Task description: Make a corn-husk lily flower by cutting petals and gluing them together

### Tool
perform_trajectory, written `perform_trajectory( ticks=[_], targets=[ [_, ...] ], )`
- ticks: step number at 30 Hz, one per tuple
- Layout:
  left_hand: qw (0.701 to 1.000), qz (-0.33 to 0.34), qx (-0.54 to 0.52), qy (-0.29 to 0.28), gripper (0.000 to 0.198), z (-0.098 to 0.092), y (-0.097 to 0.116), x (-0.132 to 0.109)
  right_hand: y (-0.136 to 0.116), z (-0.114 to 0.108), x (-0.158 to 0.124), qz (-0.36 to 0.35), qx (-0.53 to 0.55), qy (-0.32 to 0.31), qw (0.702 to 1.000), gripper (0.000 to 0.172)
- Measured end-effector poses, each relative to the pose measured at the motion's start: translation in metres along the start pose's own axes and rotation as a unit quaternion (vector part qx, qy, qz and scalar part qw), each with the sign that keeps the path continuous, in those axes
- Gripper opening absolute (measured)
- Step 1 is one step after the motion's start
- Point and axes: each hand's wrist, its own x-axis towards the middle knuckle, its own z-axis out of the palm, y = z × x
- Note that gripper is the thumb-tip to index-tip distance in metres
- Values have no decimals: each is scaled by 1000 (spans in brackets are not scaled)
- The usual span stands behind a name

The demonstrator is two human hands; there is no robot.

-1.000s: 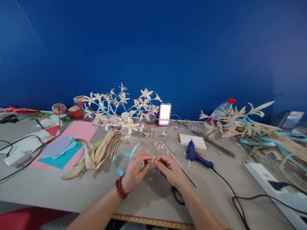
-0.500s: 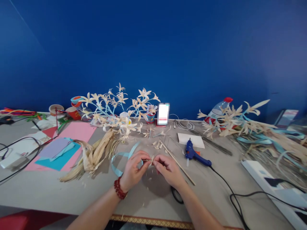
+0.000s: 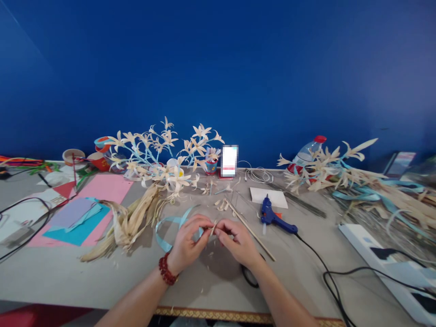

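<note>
Two hands at work near the table's front edge, about its middle. Left hand, wearing one bracelet of dark red beads, and right hand meet fingertip to fingertip, both pinched narrow on one small piece of pale dried husk, held just above the grey tabletop.

One light blue ribbon, glossy and looped, lies just beyond the left hand. One thin wooden stick runs diagonally beside the right hand. One blue glue gun, plastic, with a black cord trailing toward the front right corner. One white card behind the gun.

One heap of dried husks, papery and ribbed, left of the ribbon. Two sprays of cream husk flowers on blue stems: one at the back edge centre, one toward the back right, lying against one clear plastic bottle with a red cap.

Sheets of coloured paper, pink, teal and lilac, overlap toward the left edge. One small patterned cup at the back edge holds flowers. Small husk scraps are scattered at centre; count unclear.
</note>
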Motion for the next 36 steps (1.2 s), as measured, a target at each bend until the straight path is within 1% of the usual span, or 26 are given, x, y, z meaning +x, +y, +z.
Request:
perform_trajectory(
  ticks=[12, 27, 36],
  targets=[
    [999, -10, 6, 37, 15, 0, -1, 0, -1, -1, 1, 17, 25, 7, 1000, 17],
    [999, -16, -5, 51, 18, -1, -2, -2, 3, -1, 1, 28, 35, 16, 999, 14],
    [999, -8, 2, 32, 23, -1, -3, -1, 4, -2, 2, 16, 25, 18, 999, 14]
  ],
)
